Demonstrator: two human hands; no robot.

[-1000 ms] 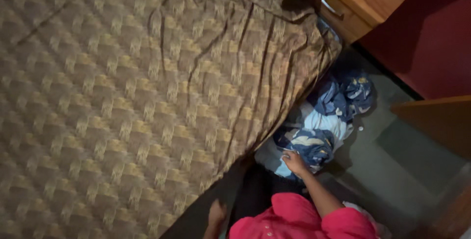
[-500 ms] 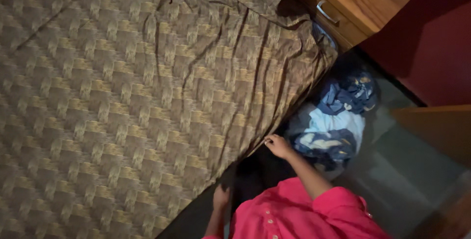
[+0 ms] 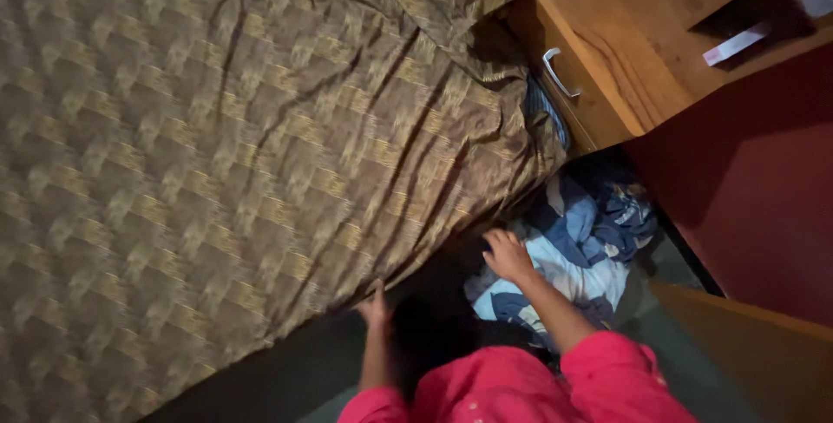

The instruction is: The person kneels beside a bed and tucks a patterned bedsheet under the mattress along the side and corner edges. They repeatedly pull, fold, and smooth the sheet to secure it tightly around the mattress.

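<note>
Tucking the brown patterned bedspread point(image 3: 260, 145) neatly calls for gripping its hanging edge low and pulling evenly along the mattress side, keeping the blue and white bundle of cloth point(image 3: 577, 254) out from underneath. The left hand point(image 3: 375, 308), at about 6 o'clock, touches the bedspread's lower edge; whether its fingers are clenched I cannot tell. The right hand point(image 3: 506, 254), toward 5 o'clock, rests loosely spread on the bundle beside the wooden nightstand point(image 3: 607, 67).
</note>
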